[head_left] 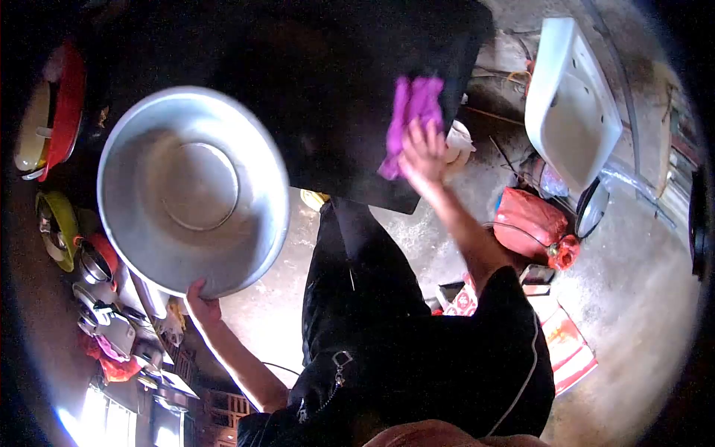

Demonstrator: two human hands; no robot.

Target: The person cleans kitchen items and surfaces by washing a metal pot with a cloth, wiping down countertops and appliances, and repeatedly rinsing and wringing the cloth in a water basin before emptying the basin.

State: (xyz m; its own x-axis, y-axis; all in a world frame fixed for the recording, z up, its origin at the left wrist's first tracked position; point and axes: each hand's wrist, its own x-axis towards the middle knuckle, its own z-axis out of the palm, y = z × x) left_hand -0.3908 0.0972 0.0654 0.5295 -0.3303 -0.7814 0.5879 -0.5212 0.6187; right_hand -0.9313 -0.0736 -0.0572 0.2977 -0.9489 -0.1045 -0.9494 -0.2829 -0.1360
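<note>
A large silver metal basin (201, 186) is tipped so its inside faces the camera. My left hand (202, 299) grips its lower rim, thumb on the inner side and the other fingers hidden behind. On the right part of the black tabletop (328, 119) lies a crumpled purple cloth (411, 112). Pressed flat on the cloth's lower part is my right hand (424, 153), its fingers spread and slightly blurred.
A white sink (577, 104) stands at the upper right. Below it sits a red plastic bag (529, 223) on the concrete floor (625, 298). To the left are a red basin (67, 112), a green basin (59, 227) and several pots. A red-and-white box (566, 346) lies lower right.
</note>
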